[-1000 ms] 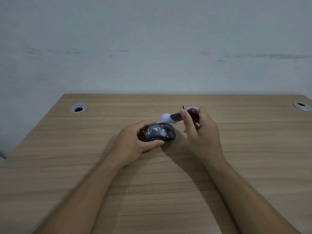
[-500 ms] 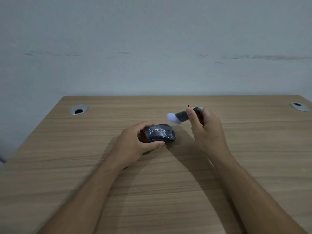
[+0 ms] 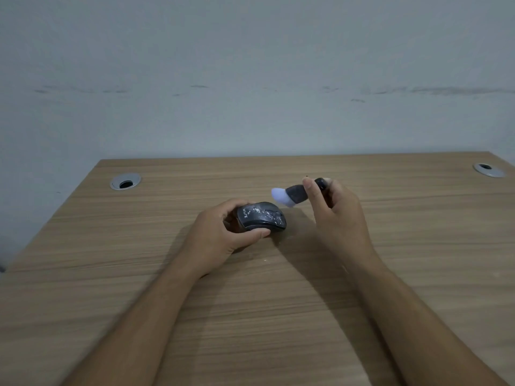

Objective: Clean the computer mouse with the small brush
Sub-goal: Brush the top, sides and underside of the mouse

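Observation:
A black computer mouse [image 3: 262, 218] speckled with white dust lies on the wooden desk [image 3: 278, 302] near its middle. My left hand [image 3: 223, 235] grips the mouse from the left, thumb along its near side. My right hand [image 3: 337, 215] holds a small brush [image 3: 289, 195] with a dark body and a white bristle tip. The brush hangs in the air just above and to the right of the mouse, its tip pointing left and apart from the mouse.
Two round cable grommets sit in the desk's far corners, one at the left [image 3: 125, 181] and one at the right [image 3: 489, 170]. A plain pale wall [image 3: 250, 79] rises right behind the desk. A few white specks lie on the wood near the mouse.
My right hand has drawn the brush up and to the right, away from the mouse's top. The left hand and the mouse have stayed in place.

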